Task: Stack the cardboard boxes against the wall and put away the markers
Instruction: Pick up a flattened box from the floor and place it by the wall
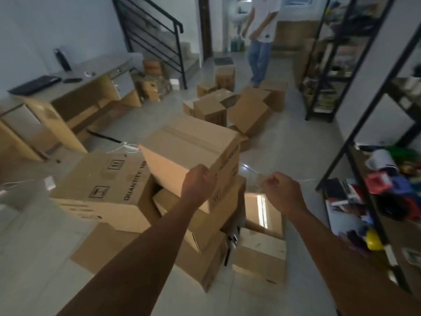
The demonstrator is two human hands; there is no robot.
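The cardboard boxes (189, 144) are plain tan-brown; one (102, 185) carries black printed symbols and the word QUANTITY. The floor (284, 142) is pale grey tile. The stair railing (155, 39) and the shelving frames (323, 71) are black. A black bottle (62, 59) and a black keyboard (34, 84) lie on the grey-topped worktop (95, 69).

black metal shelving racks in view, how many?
2, both on the right: near black metal shelving rack holding colourful clutter, far rack beside the standing person. More may sit off-frame.
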